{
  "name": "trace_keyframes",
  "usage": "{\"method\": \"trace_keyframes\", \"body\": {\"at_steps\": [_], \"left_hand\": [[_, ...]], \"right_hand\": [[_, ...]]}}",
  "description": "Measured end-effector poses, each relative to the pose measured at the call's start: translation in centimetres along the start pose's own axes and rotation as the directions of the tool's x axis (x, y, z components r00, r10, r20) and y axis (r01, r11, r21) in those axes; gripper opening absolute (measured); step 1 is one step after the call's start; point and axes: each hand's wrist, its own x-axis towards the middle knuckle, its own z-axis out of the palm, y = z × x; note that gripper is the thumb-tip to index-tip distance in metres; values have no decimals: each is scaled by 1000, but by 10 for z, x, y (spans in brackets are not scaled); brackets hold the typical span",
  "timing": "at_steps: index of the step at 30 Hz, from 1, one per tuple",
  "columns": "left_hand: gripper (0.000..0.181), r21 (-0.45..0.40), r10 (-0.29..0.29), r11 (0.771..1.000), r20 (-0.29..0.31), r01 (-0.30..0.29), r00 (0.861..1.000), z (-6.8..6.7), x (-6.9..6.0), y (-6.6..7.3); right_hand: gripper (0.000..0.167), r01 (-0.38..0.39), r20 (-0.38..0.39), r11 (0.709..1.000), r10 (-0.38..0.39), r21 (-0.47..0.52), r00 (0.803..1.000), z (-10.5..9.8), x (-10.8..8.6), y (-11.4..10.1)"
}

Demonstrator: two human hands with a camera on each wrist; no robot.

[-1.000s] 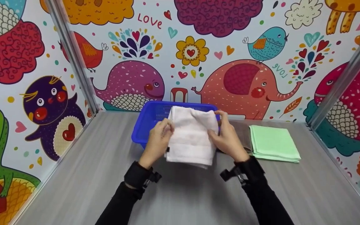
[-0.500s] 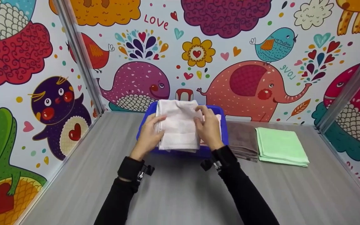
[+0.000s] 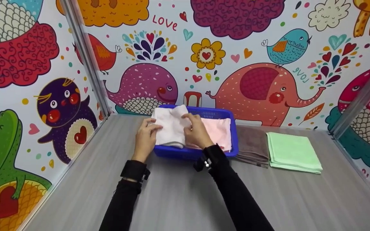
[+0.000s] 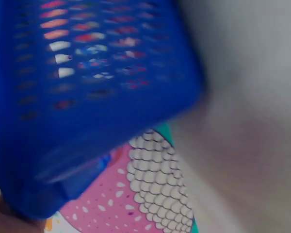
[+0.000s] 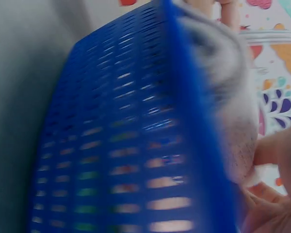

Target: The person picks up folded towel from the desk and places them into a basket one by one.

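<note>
Your white towel (image 3: 169, 126) has shifted left and down over the basket (image 3: 235, 141) since half a second ago, baring more of the pink towel (image 3: 218, 131). Starting at the left, you have a broad stretch of desk (image 3: 85, 186) between the left wall (image 3: 30, 125) and the basket. Your left hand (image 3: 145, 138) holds the white towel's left edge, fingers bent, and covers much of the basket's left rim. The towel fills the left part of the basket, its near edge close to the front rim; you can't tell whether it touches the bottom. Your right hand (image 3: 199, 130) pinches the towel's raised right edge between thumb and finger, the gap narrow, with its wrist over the front rim. Pink towel lies in the basket's right part, partly behind that hand. Behind, the far rim sits near the back wall (image 3: 180, 48), so there is little room. Just beyond the right rim lies the brown towel (image 3: 252, 144), then the green towel (image 3: 294, 152) close beside it. Farther right, desk runs on to the right wall (image 3: 366, 144).
</note>
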Motion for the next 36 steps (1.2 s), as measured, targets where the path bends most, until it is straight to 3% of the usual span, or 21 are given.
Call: {"method": "trace_keyframes", "body": {"at_steps": [4, 8, 13, 16, 18, 21, 26, 28, 31, 36], "left_hand": [[22, 111, 19, 993, 120, -32, 993, 4, -3, 0], [26, 216, 24, 973, 245, -79, 969, 3, -3, 3], [32, 339, 12, 928, 394, -157, 919, 1, -4, 7], [41, 395, -32, 903, 452, -168, 891, 0, -5, 10], [45, 427, -57, 888, 471, -172, 880, 0, -5, 12], [50, 464, -78, 868, 479, -177, 875, 0, -6, 13], [63, 503, -67, 840, 468, -203, 881, -2, -8, 17], [65, 522, -69, 825, 473, -216, 879, -3, -8, 17], [68, 556, -112, 804, 491, -211, 864, -3, -8, 17], [70, 583, -161, 786, 516, -207, 841, -2, -8, 18]], "right_hand": [[55, 9, 118, 999, -4, -40, 993, 8, -4, 11], [65, 54, 221, 992, -27, -118, 975, 9, -4, 15], [53, 81, 240, 961, -16, -263, 971, 7, -4, 14], [47, 55, 231, 937, 28, -345, 973, 9, -5, 13], [50, 31, 215, 915, 61, -401, 975, 12, -5, 13], [62, -1, 164, 891, 84, -455, 983, 15, -6, 11], [47, 28, 141, 878, 44, -477, 989, 15, -5, 10], [33, 51, 163, 882, 30, -468, 986, 15, -6, 10], [23, 80, 228, 875, 35, -477, 973, 15, -7, 9], [40, 69, 323, 840, 130, -539, 938, 14, -9, 7]]}}
